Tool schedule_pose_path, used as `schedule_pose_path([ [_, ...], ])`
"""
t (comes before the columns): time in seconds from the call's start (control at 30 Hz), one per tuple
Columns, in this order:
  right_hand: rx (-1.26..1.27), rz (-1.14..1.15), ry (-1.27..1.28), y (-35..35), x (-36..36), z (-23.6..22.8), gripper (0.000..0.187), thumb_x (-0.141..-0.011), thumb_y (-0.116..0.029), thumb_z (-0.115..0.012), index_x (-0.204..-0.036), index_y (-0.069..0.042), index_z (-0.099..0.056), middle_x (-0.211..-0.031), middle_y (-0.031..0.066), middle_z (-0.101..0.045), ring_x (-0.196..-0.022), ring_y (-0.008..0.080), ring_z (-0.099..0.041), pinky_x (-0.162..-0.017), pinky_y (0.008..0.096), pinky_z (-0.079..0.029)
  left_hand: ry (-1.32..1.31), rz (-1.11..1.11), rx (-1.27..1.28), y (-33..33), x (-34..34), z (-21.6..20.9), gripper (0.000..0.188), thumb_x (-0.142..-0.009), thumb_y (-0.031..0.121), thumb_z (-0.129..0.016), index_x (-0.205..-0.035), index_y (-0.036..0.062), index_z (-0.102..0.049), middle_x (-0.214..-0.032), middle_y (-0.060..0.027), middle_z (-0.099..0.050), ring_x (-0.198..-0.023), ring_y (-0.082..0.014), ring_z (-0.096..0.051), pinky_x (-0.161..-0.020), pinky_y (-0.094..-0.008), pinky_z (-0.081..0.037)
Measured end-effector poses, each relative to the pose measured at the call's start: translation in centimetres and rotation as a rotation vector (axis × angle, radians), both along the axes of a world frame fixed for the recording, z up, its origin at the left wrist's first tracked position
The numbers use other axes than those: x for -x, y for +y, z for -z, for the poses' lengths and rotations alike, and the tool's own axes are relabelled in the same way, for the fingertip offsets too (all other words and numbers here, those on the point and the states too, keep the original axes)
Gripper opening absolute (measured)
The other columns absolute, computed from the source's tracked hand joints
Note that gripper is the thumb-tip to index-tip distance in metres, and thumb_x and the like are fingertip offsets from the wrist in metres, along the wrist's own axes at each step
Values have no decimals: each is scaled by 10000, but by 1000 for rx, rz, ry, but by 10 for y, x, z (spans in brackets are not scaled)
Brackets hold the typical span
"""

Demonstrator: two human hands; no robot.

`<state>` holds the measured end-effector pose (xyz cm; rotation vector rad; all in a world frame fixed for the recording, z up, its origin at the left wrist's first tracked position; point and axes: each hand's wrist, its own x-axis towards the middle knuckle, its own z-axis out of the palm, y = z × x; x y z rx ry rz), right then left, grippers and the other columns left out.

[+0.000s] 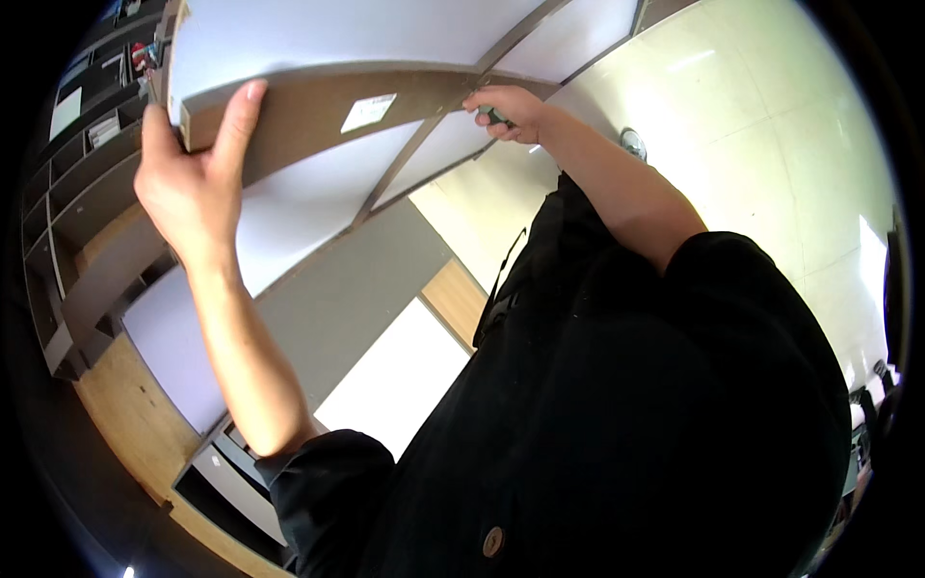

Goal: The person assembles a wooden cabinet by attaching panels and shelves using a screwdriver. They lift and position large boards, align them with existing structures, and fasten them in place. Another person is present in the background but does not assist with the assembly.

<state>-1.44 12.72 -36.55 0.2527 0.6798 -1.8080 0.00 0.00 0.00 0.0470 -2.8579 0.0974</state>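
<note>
Brown board (313, 118) runs from the left grip (196, 188) toward the right grip (515, 111).

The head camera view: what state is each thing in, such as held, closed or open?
Left hand: thumb and fingers spread around the near end of the board.
Right hand: closed around a small green object.
Small green object: held, mostly hidden by the fingers.
Brown board: held at its end by the left hand.
White label: on the board's face.
Shelving unit: open-fronted, some compartments holding things.
</note>
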Motion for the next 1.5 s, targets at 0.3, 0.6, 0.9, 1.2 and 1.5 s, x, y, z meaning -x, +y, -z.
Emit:
schedule_pose_path([
  [0.3,-303,-74,393,-25,-46,-27,283,-800,-309,-662,-886,-59,-561,-725,46,-551,-534,124,-526,-431,246,-368,-7,24,25,3,3,-4,489,-736,450,-753,-830,9,-563,-719,-108,-654,-637,-183,-613,-633,-287,-484],
  [0.6,-476,-95,658,-39,-46,-28,441,-756,-416,-681,-956,-36,-583,-764,72,-600,-602,166,-596,-535,298,-460,-44,-27,51,2,1,-8,520,-713,482,-755,-829,12,-566,-706,-104,-648,-632,-197,-610,-636,-294,-483],
  [0.9,-858,322,833,-67,-83,-29,427,-797,-279,-670,-1086,-9,-508,-1039,196,-515,-939,357,-559,-845,420,-447,-23,-16,43,6,4,-6,499,-710,458,-763,-824,10,-575,-716,-106,-657,-634,-192,-616,-642,-288,-484],
  [1.2,-198,307,139,-58,-68,-22,335,-848,-235,-624,-1101,-49,-509,-937,137,-511,-684,214,-552,-525,306,-443,-8,4,24,2,3,-6,511,-692,469,-772,-791,13,-565,-710,-89,-655,-637,-174,-606,-639,-274,-479],
  [1.5,-291,361,191,-67,-77,-14,410,-816,-311,-681,-1008,-11,-477,-860,114,-545,-668,192,-546,-460,252,-400,54,64,29,-5,4,-3,582,-644,582,-747,-734,49,-531,-657,-95,-650,-608,-281,-644,-577,-349,-501],
])
